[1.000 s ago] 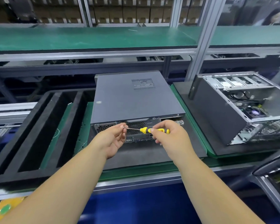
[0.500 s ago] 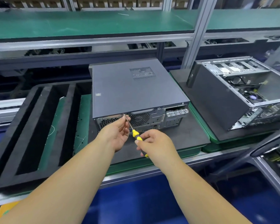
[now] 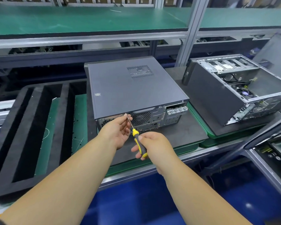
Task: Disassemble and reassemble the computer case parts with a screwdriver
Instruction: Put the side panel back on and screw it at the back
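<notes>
A closed grey computer case (image 3: 130, 88) lies flat on a dark foam mat (image 3: 182, 130), its rear panel facing me. My right hand (image 3: 152, 146) grips the yellow-and-black handle of a screwdriver (image 3: 139, 140). The shaft slants up and left, and its tip meets the upper left edge of the rear panel, beside the fan grille. My left hand (image 3: 118, 129) pinches the shaft near the tip with thumb and fingers.
An open computer case (image 3: 230, 88) with bare drive bays and cables lies on a mat to the right. A black foam tray (image 3: 29, 127) with long slots sits at the left. A green shelf (image 3: 88, 18) runs above; a grey post (image 3: 190, 33) stands behind.
The screwdriver swung from level to slanted, its tip now at the top of the rear panel. My right hand dropped lower and nearer to me; the view shifted closer.
</notes>
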Available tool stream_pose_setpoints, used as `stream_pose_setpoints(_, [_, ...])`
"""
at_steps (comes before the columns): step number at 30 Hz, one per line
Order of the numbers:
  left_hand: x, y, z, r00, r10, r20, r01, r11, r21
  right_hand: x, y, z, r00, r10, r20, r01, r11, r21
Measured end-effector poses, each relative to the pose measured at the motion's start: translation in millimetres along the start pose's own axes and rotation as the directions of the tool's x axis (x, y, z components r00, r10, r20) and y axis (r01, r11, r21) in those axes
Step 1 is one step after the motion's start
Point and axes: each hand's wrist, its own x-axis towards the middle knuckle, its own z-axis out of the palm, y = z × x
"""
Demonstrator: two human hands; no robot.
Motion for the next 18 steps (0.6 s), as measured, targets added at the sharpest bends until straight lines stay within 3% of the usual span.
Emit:
stream_pose_setpoints(4, [-1.9, 0.7, -1.9, 0.999, 0.015, 0.029, -0.016, 0.999, 0.041, 2.8, -13.5, 5.8, 0.971, 0.234, 0.042, -0.238, 0.964, 0.122])
stream_pose_setpoints(10, [-3.5, 2.2, -1.7, 1.000, 0.026, 0.002, -0.026, 0.998, 0.055, 2.3, 5.3, 10.4, 0.993, 0.101, -0.068, -0.089, 0.983, 0.162])
stream_pose_setpoints(12, [-3.4, 1.1, -3.4, 0.999, 0.041, 0.016, -0.042, 0.997, 0.058, 5.9, 3.6, 11.3, 0.983, 0.150, -0.102, -0.129, 0.974, 0.185])
stream_pose_setpoints(15, [-3.5, 1.4, -6.7, 0.998, 0.040, 0.052, -0.044, 0.996, 0.076, 9.2, -6.0, 14.3, 0.954, 0.296, -0.037, -0.282, 0.937, 0.208])
stream_pose_setpoints(18, [-3.8, 2.6, -6.9, 0.998, 0.033, 0.054, -0.037, 0.996, 0.075, 11.1, -5.8, 17.4, 0.951, 0.310, 0.004, -0.303, 0.926, 0.226])
